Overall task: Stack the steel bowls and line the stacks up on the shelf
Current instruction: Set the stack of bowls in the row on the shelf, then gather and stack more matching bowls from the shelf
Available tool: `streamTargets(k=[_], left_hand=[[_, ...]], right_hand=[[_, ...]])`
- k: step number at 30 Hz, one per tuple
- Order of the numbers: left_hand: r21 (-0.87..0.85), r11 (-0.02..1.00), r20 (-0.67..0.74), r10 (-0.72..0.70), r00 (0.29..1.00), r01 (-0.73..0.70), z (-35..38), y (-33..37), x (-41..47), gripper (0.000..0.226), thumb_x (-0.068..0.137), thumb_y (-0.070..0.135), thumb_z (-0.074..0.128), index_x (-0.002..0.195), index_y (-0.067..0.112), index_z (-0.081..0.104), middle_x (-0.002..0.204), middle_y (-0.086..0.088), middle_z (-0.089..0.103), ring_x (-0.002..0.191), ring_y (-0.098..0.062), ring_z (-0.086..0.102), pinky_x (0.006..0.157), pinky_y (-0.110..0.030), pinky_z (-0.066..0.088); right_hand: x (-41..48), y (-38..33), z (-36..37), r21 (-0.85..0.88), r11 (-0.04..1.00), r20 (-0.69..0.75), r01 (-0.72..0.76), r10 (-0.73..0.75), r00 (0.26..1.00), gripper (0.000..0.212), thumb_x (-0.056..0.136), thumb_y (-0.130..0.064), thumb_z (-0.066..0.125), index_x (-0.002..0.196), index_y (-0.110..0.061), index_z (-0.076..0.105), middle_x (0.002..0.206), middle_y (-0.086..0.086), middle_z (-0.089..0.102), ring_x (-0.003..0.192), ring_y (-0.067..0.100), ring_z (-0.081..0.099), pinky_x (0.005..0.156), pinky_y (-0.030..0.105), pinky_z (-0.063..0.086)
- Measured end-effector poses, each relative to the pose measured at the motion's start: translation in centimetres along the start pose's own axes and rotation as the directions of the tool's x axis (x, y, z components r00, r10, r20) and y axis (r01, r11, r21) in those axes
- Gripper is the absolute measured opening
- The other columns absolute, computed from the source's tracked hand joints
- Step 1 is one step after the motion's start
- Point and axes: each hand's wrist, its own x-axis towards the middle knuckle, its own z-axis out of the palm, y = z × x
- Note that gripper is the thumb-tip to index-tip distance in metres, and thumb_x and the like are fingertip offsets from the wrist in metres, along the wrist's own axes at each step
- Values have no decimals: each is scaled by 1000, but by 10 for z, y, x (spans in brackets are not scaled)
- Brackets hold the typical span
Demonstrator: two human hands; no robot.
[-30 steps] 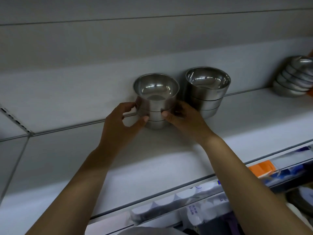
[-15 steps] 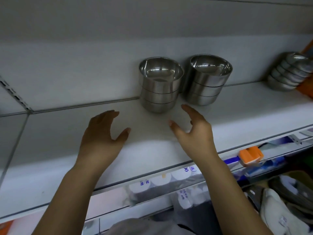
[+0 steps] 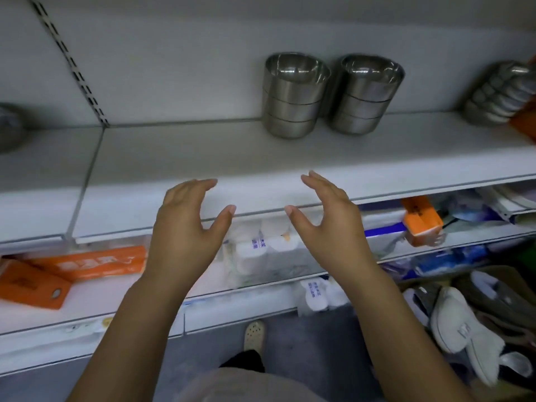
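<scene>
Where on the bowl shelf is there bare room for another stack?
Bare room on the shelf: the wide stretch left of the left stack, out to the panel seam, and the front strip before both stacks. There is a narrower gap between the right stack and the tilted bowls. It is crowded only where the two stacks stand close together.

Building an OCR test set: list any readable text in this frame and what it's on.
Nothing reads cleanly.
White packs under the top shelf: blue vertical print, too blurred to quote.
White pack lower down: blue print, blurred.
Long orange pack: white lettering, blurred.
Orange box: dark mark on top, unreadable.
White shoe: faint mark on its side, unreadable.
Steel bowl stacks: no text visible.
</scene>
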Motion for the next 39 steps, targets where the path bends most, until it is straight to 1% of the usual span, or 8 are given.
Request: streamTargets(k=[7, 12, 15, 19, 23, 29, 34, 39], left_hand=[[42, 999, 18, 1, 1000, -1, -28, -23, -87, 45, 91, 33, 73, 130, 13, 64, 129, -3, 66, 127, -24, 53, 107, -39, 41], [95, 994, -12, -55, 998, 56, -67, -45, -125, 42, 93, 31, 72, 130, 15, 63, 130, -2, 64, 125, -21, 52, 101, -26, 36], [93, 990, -66, -96, 993, 102, -91, -57, -138, 42, 95, 36, 68, 130, 15, 63, 130, -1, 64, 124, -22, 53, 100, -26, 35], [69, 984, -113, -153, 982, 161, -122, -77, -155, 48, 93, 35, 70, 136, 15, 59, 134, -2, 62, 126, -18, 49, 100, -25, 35], [23, 977, -186, -204, 961, 212, -162, -111, -169, 57, 92, 38, 70, 141, 16, 53, 136, -3, 59, 127, -23, 53, 101, -31, 40], [29, 969, -272, -227, 935, 244, -258, -183, -187, 61, 92, 48, 63, 144, 18, 52, 140, 2, 58, 132, -18, 49, 101, -21, 32], [20, 951, -348, -281, 894, 307, -350, -255, -202, 61, 92, 41, 69, 145, 18, 50, 140, 1, 56, 134, -18, 46, 101, -22, 31], [50, 936, -399, -300, 866, 348, -425, -318, -203, 63, 92, 44, 67, 146, 18, 48, 144, -1, 54, 136, -19, 45, 101, -24, 32]], right_hand=[[-77, -18, 29, 82, 996, 31, 17, -19, 999, 54, 93, -25, 74, 143, -18, 56, 152, -3, 51, 141, 12, 42, 104, -5, 16], [-106, -47, 50, 131, 991, 104, 20, -34, 994, 58, 94, -27, 71, 148, -21, 49, 148, -6, 53, 137, 10, 43, 100, -5, 18], [-112, -71, 63, 137, 988, 141, 72, -92, 986, 58, 95, -27, 70, 148, -19, 49, 147, -5, 53, 136, 11, 44, 101, 1, 22], [-116, -108, 89, 145, 984, 178, 106, -131, 975, 57, 95, -27, 70, 148, -19, 50, 148, -5, 53, 138, 11, 43, 100, -2, 21], [-121, -159, 128, 131, 976, 205, 176, -200, 958, 55, 93, -25, 72, 144, -18, 54, 142, -2, 58, 132, 18, 49, 99, 10, 27], [-136, -261, 209, 185, 949, 241, 254, -295, 925, 55, 91, -25, 73, 143, -21, 55, 140, -5, 60, 132, 14, 52, 106, 18, 33], [-153, -351, 280, 221, 919, 252, 328, -379, 891, 54, 91, -26, 73, 142, -19, 56, 143, -3, 59, 133, 10, 49, 101, 1, 23], [-168, -414, 329, 255, 909, 248, 331, -392, 886, 53, 93, -30, 72, 143, -21, 56, 145, -4, 58, 136, 13, 48, 109, 18, 31]])
